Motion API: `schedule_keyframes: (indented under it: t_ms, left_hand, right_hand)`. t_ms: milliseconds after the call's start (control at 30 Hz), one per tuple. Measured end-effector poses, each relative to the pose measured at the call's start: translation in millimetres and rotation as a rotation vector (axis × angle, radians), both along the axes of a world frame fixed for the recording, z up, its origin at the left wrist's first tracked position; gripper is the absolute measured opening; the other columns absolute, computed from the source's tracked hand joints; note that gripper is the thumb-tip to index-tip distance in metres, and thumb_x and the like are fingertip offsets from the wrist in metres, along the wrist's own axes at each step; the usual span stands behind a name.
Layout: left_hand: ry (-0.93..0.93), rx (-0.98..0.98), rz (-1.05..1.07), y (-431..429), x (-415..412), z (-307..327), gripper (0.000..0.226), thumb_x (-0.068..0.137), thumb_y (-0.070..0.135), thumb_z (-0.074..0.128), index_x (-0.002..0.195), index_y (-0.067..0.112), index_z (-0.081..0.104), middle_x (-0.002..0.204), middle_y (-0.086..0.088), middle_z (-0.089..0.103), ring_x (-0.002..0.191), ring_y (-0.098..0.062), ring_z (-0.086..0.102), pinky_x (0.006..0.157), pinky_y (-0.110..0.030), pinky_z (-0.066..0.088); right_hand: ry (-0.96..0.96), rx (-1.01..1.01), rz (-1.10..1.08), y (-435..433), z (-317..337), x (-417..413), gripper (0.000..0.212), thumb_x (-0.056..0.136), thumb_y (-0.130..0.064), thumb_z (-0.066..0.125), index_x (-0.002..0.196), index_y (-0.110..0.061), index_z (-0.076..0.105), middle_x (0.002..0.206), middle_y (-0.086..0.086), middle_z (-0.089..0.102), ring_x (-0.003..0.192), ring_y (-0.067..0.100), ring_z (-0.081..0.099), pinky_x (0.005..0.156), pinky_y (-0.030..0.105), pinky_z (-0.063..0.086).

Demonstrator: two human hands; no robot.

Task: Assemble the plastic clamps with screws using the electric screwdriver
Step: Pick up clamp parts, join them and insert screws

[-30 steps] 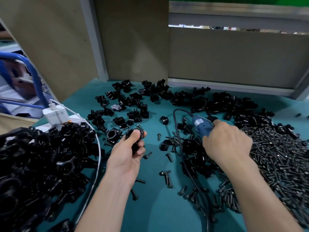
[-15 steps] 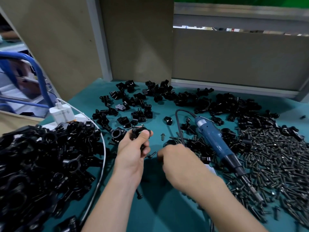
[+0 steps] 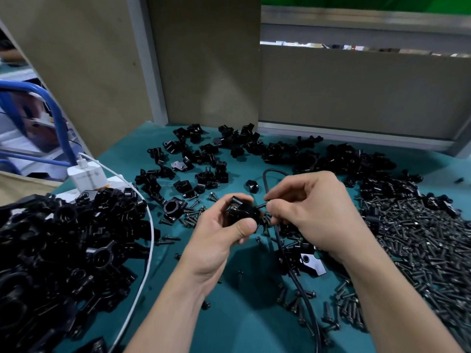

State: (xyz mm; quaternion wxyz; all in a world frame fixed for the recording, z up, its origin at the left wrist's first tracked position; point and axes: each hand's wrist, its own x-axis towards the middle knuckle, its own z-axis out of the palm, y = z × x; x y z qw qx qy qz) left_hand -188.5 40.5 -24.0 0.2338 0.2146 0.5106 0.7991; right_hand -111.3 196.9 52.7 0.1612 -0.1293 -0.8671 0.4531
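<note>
Where the two hands meet: the left hand (image 3: 219, 235) grips a black plastic clamp (image 3: 242, 212), fingers curled behind it and thumb across its front, so much of its body is covered.
Hard to make out: whether the tip of the screw (image 3: 261, 206) sits inside the clamp or only touches its side; the spot is small and dark.
Right hand (image 3: 313, 215): pinches the short dark screw between thumb and forefinger, the screw pointing left at the clamp; the other fingers are curled under.
Clamp's look: glossy black with a rounded body, a small stub at its upper left and a glint of metal near its middle. It is held just above the teal tabletop (image 3: 242, 327), in the centre of the view.
Black cord (image 3: 295, 278): loops up behind the right hand, passes under the hands and runs off the lower edge; its far end is hidden behind the right hand.
Pile of clamps (image 3: 63, 250): on the left, cut off by the left and lower edges.
Heap of screws (image 3: 420, 250): on the right, cut off by the right edge.
Loose clamp parts (image 3: 204, 159): scattered across the back of the tabletop, too tangled to count.
White charger (image 3: 88, 174): stands behind the pile of clamps, and its white cable (image 3: 142, 276) curves round the pile to the lower edge.
</note>
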Motion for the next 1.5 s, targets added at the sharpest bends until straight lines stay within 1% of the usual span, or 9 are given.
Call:
schedule_keyframes:
  t_ms: [267,533,600,867,967,1100,1267,1433,1500]
  left_hand:
    - [0.026,-0.053,0.018,-1,2,0,0.029,0.073,0.014,0.081,0.096,0.031,0.076,0.084,0.007,0.064,0.072,-0.008,0.053,0.063,-0.021,0.044]
    - [0.106,-0.044,0.03,1,3,0,0.033,0.067,0.013,0.085,0.094,0.032,0.079,0.086,0.005,0.069,0.082,-0.008,0.061,0.074,-0.02,0.052]
    - [0.106,-0.039,0.043,1,3,0,0.034,0.066,0.015,0.088,0.094,0.031,0.079,0.086,0.004,0.069,0.082,-0.009,0.061,0.073,-0.021,0.052]
    - [0.095,-0.06,0.06,5,7,-5,0.036,0.067,0.002,0.09,0.098,0.017,0.078,0.086,-0.002,0.071,0.075,-0.008,0.063,0.065,-0.017,0.051]
    - [0.12,-0.116,0.084,4,4,-6,0.033,0.069,0.005,0.083,0.099,0.018,0.078,0.086,0.002,0.073,0.075,-0.006,0.063,0.066,-0.016,0.049]
    - [0.108,-0.155,0.113,6,2,-7,0.032,0.069,0.007,0.084,0.092,0.029,0.081,0.079,0.009,0.07,0.07,-0.003,0.06,0.063,-0.015,0.047]
    - [0.164,-0.171,0.11,3,1,-11,0.034,0.078,-0.012,0.08,0.101,0.013,0.078,0.09,-0.006,0.076,0.083,-0.013,0.067,0.074,-0.022,0.055]
    - [0.157,-0.201,0.136,4,-1,-11,0.034,0.078,-0.01,0.081,0.097,0.018,0.079,0.091,-0.008,0.076,0.084,-0.014,0.068,0.077,-0.024,0.055]
    - [0.167,-0.206,0.135,4,-1,-11,0.035,0.079,-0.012,0.079,0.097,0.017,0.079,0.089,-0.006,0.076,0.083,-0.014,0.067,0.076,-0.023,0.055]
  right_hand:
    - [-0.04,0.118,-0.004,-7,4,2,0.02,0.084,-0.01,0.078,0.071,-0.025,0.075,0.059,-0.009,0.072,0.056,0.008,0.071,0.059,0.027,0.059]
    - [-0.13,0.241,-0.063,-13,-2,-4,0.016,0.086,-0.024,0.079,0.071,-0.028,0.074,0.06,-0.016,0.069,0.056,0.009,0.067,0.06,0.033,0.059]
    - [-0.141,0.266,-0.079,-15,-4,-6,0.019,0.087,-0.029,0.077,0.069,-0.028,0.072,0.056,-0.008,0.067,0.054,0.012,0.065,0.057,0.037,0.059]
    - [-0.253,0.351,-0.048,-14,-22,-13,0.045,0.102,-0.036,0.057,0.062,-0.017,0.049,0.056,-0.002,0.05,0.055,0.02,0.047,0.047,0.032,0.03]
    - [-0.265,0.298,-0.006,-7,-24,-14,0.043,0.1,-0.039,0.059,0.064,-0.017,0.052,0.057,-0.001,0.053,0.055,0.02,0.047,0.052,0.035,0.037]
    - [-0.264,0.261,0.016,-2,-23,-13,0.018,0.093,-0.032,0.067,0.076,-0.026,0.066,0.064,-0.003,0.066,0.059,0.019,0.06,0.056,0.037,0.05]
    - [-0.281,0.352,-0.015,-6,-36,-16,0.046,0.102,-0.038,0.056,0.059,-0.019,0.05,0.057,-0.002,0.05,0.058,0.021,0.048,0.049,0.032,0.03]
    - [-0.216,0.256,0.021,-2,-39,-14,0.029,0.1,-0.036,0.058,0.074,-0.022,0.06,0.058,-0.003,0.057,0.05,0.012,0.048,0.042,0.022,0.036]
    - [-0.215,0.254,0.031,-2,-39,-15,0.028,0.098,-0.031,0.06,0.072,-0.024,0.06,0.06,-0.001,0.059,0.053,0.015,0.051,0.048,0.03,0.041]
